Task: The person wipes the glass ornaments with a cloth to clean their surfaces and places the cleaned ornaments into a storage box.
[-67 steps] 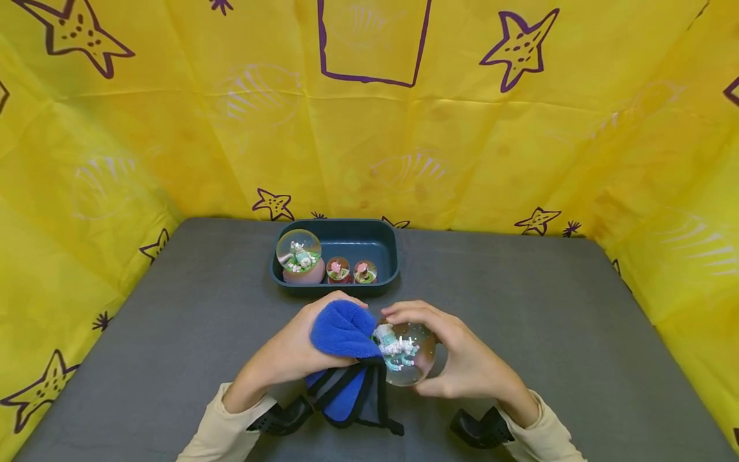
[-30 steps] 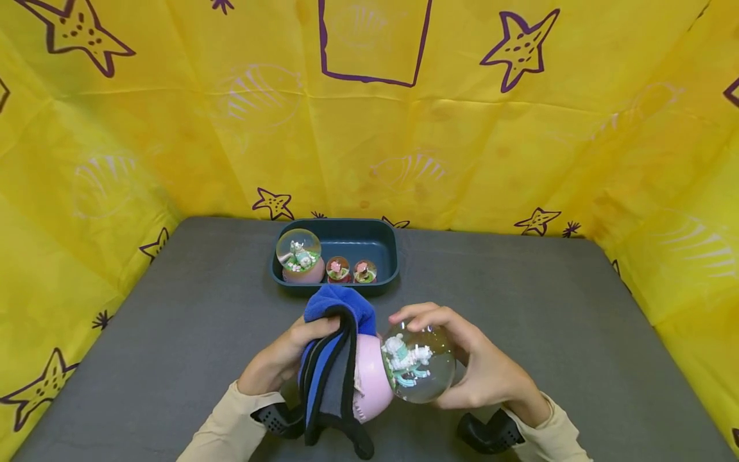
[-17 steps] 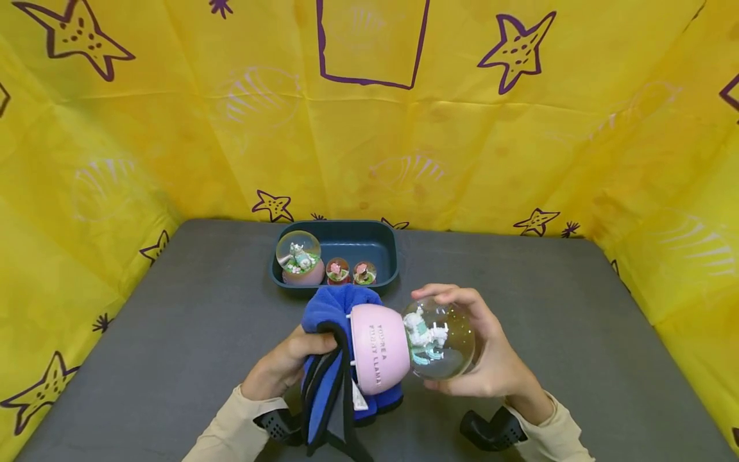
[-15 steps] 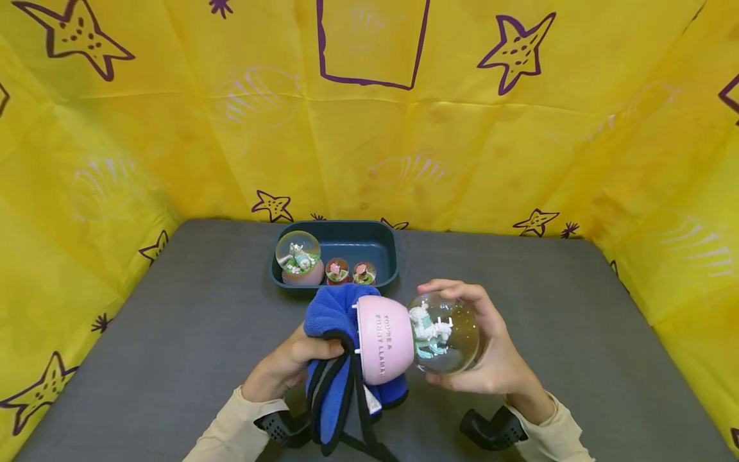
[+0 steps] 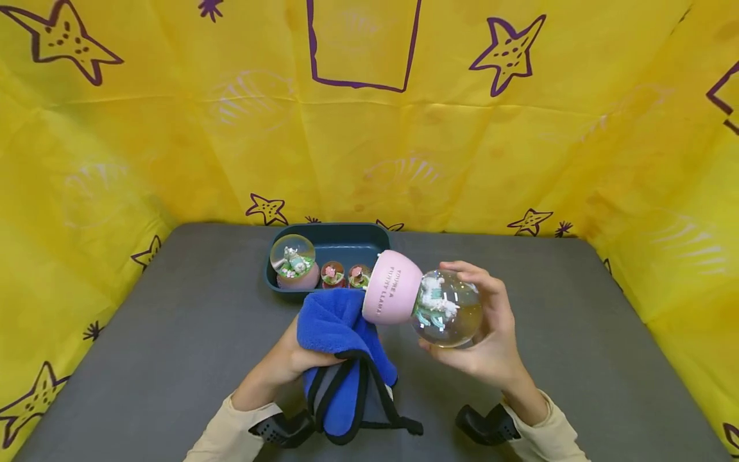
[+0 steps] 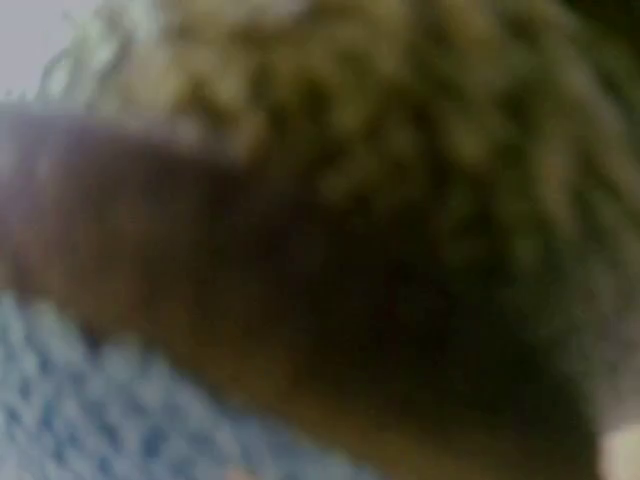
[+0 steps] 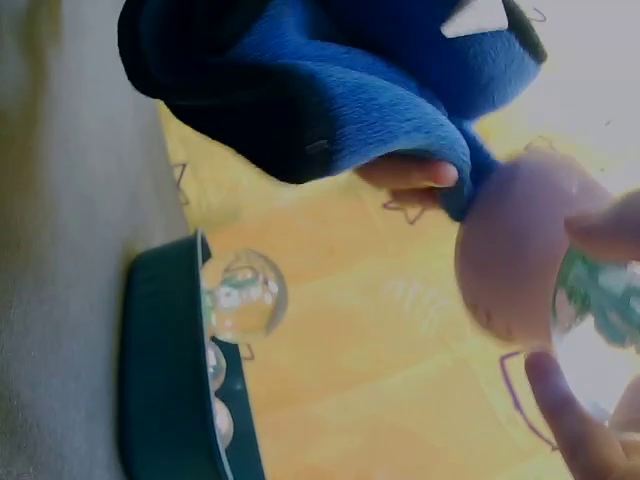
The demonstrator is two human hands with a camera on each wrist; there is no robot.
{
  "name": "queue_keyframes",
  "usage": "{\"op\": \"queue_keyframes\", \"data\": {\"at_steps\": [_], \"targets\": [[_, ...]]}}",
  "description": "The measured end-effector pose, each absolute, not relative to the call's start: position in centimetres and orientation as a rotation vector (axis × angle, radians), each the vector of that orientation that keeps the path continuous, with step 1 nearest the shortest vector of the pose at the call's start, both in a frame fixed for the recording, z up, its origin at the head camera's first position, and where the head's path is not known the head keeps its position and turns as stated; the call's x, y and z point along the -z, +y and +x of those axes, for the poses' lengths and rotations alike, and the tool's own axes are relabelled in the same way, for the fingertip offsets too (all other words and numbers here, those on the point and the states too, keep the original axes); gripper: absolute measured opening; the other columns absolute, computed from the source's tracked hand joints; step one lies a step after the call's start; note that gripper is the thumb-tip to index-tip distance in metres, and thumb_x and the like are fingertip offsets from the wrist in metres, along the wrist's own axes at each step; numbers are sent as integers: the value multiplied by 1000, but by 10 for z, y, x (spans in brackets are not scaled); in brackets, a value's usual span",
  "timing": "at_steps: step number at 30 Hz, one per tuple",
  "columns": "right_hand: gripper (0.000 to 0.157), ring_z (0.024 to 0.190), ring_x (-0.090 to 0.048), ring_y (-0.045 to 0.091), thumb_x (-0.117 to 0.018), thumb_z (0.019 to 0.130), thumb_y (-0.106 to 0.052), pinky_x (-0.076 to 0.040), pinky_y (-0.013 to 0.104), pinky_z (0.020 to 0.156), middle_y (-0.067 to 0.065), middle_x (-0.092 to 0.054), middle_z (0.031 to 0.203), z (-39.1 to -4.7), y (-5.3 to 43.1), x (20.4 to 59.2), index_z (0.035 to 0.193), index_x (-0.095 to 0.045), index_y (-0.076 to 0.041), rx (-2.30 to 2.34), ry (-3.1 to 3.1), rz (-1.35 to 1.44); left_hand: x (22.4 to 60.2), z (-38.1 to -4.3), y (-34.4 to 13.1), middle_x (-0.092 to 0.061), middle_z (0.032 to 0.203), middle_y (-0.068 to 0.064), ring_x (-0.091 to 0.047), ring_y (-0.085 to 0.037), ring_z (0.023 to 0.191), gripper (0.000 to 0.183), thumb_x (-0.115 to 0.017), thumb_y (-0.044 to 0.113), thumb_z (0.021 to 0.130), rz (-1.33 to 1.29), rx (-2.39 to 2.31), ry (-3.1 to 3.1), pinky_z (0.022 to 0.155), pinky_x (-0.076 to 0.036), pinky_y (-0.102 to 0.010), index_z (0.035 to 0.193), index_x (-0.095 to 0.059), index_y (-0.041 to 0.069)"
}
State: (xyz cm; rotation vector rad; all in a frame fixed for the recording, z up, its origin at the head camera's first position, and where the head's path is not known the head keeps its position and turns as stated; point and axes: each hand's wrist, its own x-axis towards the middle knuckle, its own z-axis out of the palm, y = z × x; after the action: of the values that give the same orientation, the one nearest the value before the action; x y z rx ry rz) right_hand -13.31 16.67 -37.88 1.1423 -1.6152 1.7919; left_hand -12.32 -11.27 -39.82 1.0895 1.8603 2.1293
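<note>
In the head view my right hand [image 5: 491, 340] grips a snow globe [image 5: 447, 314] by its glass ball, thumb below and fingers above. The globe lies on its side in the air, its pink lettered base pointing up and left. Inside the glass are white llama figures. My left hand [image 5: 283, 366] holds a bunched blue cloth [image 5: 331, 324] with black trim; the cloth covers most of its fingers. The cloth's upper edge is right at the base's lower rim. In the right wrist view, left fingertips [image 7: 410, 172] show under the cloth. The left wrist view is blurred.
A dark teal tray [image 5: 352, 250] stands at the back of the grey table [image 5: 577, 321]. In it are a larger snow globe [image 5: 293, 256] on a pink base and two small globes [image 5: 332, 273]. Yellow patterned cloth [image 5: 439, 141] hangs around the table.
The cloth earlier covered the globe's base; the base came into view. My right hand has raised and tilted the globe, its base now overlapping the tray's corner. The cloth has folded over my left hand.
</note>
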Motion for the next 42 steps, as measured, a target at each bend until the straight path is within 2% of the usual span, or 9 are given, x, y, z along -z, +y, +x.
{"op": "queue_keyframes", "data": {"at_steps": [3, 10, 17, 21, 25, 30, 33, 39, 42], "targets": [[82, 128, -52, 29, -91, 67, -10, -52, 29, 101, 17, -54, 137, -136, 164, 382, 127, -42, 15, -1756, -1619, 1067, 396, -123, -116, -66, 107, 6, -62, -8, 96, 51, -79, -1, 76, 1219, -2022, 2045, 95, -48, -25, 120, -54, -4], [84, 128, -51, 27, -92, 66, -15, -49, 28, 102, 13, -55, 137, -146, 161, 391, 127, -43, 16, -1638, -1709, 898, 391, -121, -115, -64, 99, -8, -61, -12, 92, 49, -82, 2, 73, 1185, -1849, 2096, 94, -48, -27, 115, -56, 6], [93, 118, -59, 20, -89, 50, 17, -56, 20, 86, 24, -55, 133, -180, 151, 394, 134, -49, 9, -1575, -1851, 818, 390, -117, -107, -69, 117, 1, -64, -7, 104, 57, -85, 21, 78, 1268, -1502, 2081, 96, -51, -28, 128, -58, 17], [92, 101, -63, 15, -91, 55, 10, -58, 19, 68, 19, -58, 132, -202, 144, 396, 138, -52, -2, -1545, -1981, 746, 391, -118, -104, -69, 118, 4, -64, -6, 105, 56, -84, 24, 79, 1275, -1450, 2144, 96, -52, -28, 129, -57, 20], [91, 92, -64, 18, -93, 60, -3, -58, 25, 64, 12, -59, 133, -222, 136, 397, 140, -52, -12, -1495, -2142, 687, 391, -117, -104, -68, 116, 9, -64, -6, 105, 58, -85, 23, 77, 1147, -1461, 2235, 96, -52, -28, 128, -58, 24], [90, 99, -66, 24, -94, 61, -10, -59, 33, 74, 10, -56, 137, -245, 126, 398, 140, -51, -15, -1471, -2280, 668, 395, -120, -106, -67, 115, 8, -63, -6, 103, 56, -83, 24, 79, 1071, -1446, 2310, 95, -51, -28, 128, -57, 23], [89, 109, -61, 27, -95, 61, -12, -57, 40, 79, 11, -55, 138, -256, 120, 400, 139, -50, -11, -1473, -2322, 663, 398, -122, -106, -67, 115, 8, -62, -6, 102, 55, -82, 27, 80, 1066, -1437, 2342, 94, -52, -28, 129, -57, 23], [87, 93, -67, 38, -93, 63, -9, -58, 52, 77, 21, -53, 136, -273, 111, 404, 136, -45, -7, -1528, -2393, 669, 402, -126, -107, -66, 115, 11, -62, -5, 102, 54, -81, 28, 81, 1029, -1425, 2396, 94, -51, -27, 129, -56, 26], [86, 105, -64, 41, -93, 63, -12, -55, 52, 86, 21, -55, 135, -279, 107, 405, 136, -47, -8, -1469, -2445, 664, 406, -129, -107, -66, 115, 9, -62, -4, 100, 53, -80, 27, 82, 1063, -1400, 2435, 92, -52, -27, 129, -56, 24]]}}
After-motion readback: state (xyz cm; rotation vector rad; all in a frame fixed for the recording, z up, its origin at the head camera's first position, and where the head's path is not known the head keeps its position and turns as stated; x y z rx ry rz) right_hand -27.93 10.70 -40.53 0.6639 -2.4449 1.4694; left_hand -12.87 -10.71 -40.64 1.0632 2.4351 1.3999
